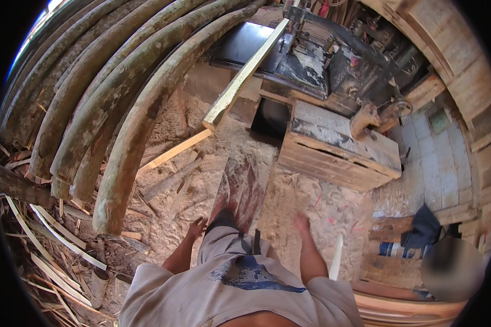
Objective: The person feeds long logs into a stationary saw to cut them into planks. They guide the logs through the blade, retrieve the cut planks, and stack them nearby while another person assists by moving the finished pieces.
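Note:
My left hand (198, 226) hangs beside my left leg with its fingers loosely apart, holding nothing visible. My right hand (301, 222) hangs at my other side over sawdust; its fingers are blurred, so their grip is unclear. Between them, a dark stained board (237, 182) lies on the floor under my foot. Ahead, a long squared timber (240, 82) rests across a black metal machine table (234, 43), its near end above a thin pale batten (174, 150).
Several long logs (131, 152) are piled along the left, above offcut strips (65, 234). A wooden box (333, 152) stands by the machinery (360, 76) at the right. Sawdust covers the floor (327, 196). A dark cloth (420, 223) and a blurred round shape (451, 270) are at the lower right.

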Demonstrator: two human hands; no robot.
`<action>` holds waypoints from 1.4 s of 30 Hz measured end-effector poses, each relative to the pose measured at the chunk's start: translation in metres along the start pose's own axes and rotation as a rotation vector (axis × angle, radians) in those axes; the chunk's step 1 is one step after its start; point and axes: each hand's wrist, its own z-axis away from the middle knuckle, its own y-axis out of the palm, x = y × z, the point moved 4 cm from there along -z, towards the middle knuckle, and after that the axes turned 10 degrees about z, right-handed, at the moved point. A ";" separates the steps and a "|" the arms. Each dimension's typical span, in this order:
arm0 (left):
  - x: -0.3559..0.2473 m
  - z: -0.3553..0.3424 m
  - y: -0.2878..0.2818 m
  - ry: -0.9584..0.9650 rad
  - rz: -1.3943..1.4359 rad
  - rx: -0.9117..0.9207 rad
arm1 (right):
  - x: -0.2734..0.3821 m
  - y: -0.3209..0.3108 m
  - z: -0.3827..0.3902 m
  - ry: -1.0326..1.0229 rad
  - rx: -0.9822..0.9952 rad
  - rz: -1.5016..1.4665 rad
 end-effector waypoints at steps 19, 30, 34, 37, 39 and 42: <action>-0.410 -0.087 0.109 0.449 0.421 -0.251 | 0.539 -0.262 -0.439 -0.793 -0.485 0.016; -0.241 -0.131 0.157 -0.102 0.417 -0.342 | 0.416 -0.320 -0.495 -0.432 -0.533 0.334; -0.242 -0.138 0.138 -0.161 0.241 -0.251 | 0.261 -0.306 -0.458 0.051 -0.507 0.145; -0.258 -0.163 0.116 -0.142 0.155 -0.188 | 0.155 -0.240 -0.398 0.477 -0.246 0.002; -0.280 -0.185 0.102 -0.075 0.150 -0.163 | 0.085 -0.162 -0.354 0.310 -0.089 0.055; -0.313 -0.203 0.094 0.023 0.144 -0.188 | 0.019 -0.027 -0.301 0.021 0.402 0.404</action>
